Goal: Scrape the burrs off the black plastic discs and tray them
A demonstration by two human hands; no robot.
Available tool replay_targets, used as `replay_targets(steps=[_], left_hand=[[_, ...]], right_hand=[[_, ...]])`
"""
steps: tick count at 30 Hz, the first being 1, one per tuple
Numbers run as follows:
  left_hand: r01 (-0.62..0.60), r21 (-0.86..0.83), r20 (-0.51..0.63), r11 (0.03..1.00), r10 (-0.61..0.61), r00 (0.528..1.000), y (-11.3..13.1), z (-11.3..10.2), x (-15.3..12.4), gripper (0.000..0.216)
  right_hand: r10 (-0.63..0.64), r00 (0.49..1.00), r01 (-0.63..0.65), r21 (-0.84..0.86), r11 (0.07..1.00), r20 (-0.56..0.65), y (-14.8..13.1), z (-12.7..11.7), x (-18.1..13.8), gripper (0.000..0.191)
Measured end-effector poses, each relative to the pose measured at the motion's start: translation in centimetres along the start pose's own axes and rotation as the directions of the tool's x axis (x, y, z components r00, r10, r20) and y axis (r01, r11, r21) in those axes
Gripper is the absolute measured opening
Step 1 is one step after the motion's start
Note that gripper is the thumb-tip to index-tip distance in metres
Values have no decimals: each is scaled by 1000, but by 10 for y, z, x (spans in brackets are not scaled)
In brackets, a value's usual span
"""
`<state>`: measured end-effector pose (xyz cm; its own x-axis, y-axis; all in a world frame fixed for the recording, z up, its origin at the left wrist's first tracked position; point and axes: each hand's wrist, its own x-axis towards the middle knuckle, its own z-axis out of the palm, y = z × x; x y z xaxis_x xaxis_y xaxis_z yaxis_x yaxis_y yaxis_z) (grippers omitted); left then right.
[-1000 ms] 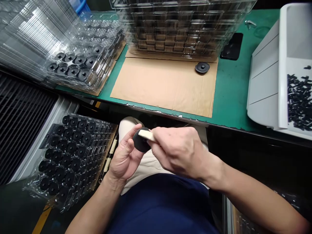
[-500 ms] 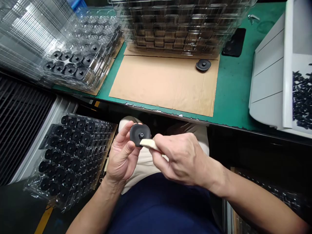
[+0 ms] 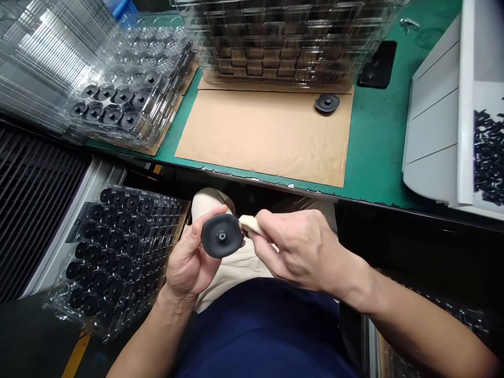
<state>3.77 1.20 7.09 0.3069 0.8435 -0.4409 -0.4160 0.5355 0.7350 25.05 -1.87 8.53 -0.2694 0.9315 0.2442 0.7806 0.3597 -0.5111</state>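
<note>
Above my lap, my left hand (image 3: 191, 257) grips a black dished disc (image 3: 221, 235) by its edge. The disc's face, with a small raised hub in the middle, is turned up towards me. My right hand (image 3: 293, 247) pinches a cream-coloured pad (image 3: 251, 224), perhaps cloth or sponge, between thumb and fingers. The pad is at the disc's right edge; whether they touch I cannot tell. A similar black disc (image 3: 327, 104) lies on the cardboard sheet (image 3: 260, 136) on the bench.
Clear plastic trays (image 3: 114, 257) of black discs are stacked at lower left, with more trays (image 3: 118, 105) on the bench's left. A tall tray stack (image 3: 275, 47) stands behind the cardboard. At right is a white bin (image 3: 433, 126) of small black parts, near a dark phone-like slab (image 3: 378, 64).
My left hand has turned and lowered the disc, so its face shows wider. The pad has moved from the lower face near the hub to the right edge.
</note>
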Motion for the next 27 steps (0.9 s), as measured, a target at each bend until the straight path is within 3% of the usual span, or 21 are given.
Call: replay_targets(steps=[4, 7, 14, 19, 27], left_hand=[[12, 24, 20, 1000, -12, 1000, 0, 6, 0, 36], [13, 38, 14, 999, -13, 1000, -2, 8, 0, 32], [-9, 24, -18, 1000, 10, 1000, -3, 7, 1, 31], [8, 31, 14, 999, -8, 1000, -1, 6, -1, 36], [25, 0, 10, 1000, -25, 1000, 1, 8, 2, 32]], right_hand=[[-8, 994, 14, 53, 998, -111, -4, -7, 0, 23], [-77, 995, 79, 43, 996, -58, -7, -9, 0, 20], [-39, 997, 35, 68, 997, 62, -8, -5, -7, 19], [-3, 1000, 4, -32, 999, 21, -2, -3, -6, 22], [-2, 1000, 2, 97, 995, -2, -6, -10, -12, 21]])
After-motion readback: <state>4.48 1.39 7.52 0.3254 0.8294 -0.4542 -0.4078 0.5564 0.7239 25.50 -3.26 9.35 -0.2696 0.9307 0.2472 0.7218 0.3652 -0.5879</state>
